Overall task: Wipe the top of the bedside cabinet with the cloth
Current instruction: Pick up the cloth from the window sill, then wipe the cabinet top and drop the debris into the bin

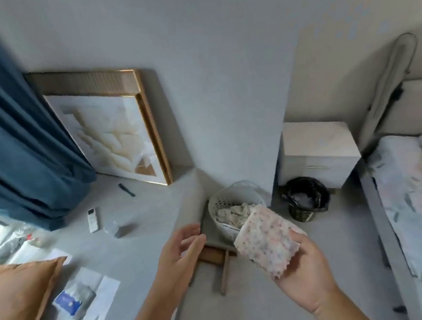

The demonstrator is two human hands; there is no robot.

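I have the folded cloth (pixel 268 239) gripped in my right hand (pixel 304 274), left hand (pixel 182 249) open and empty, with the bedside cabinet (pixel 317 137) well ahead of the right hand, slightly rightward.

Cloth (pixel 268 241): soft, nubby fabric, speckled, matt. Bedside cabinet (pixel 318 148): smooth pale wood-look finish, slight sheen; thin metal handle (pixel 317 168). Curtain (pixel 12 141): heavy matt velvety fabric. Picture frame (pixel 150 124): glossy gold-toned edge. Basket (pixel 224 209): white perforated plastic.

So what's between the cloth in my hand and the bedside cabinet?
Head view: only the black bin on the floor, between the cloth and cabinet.
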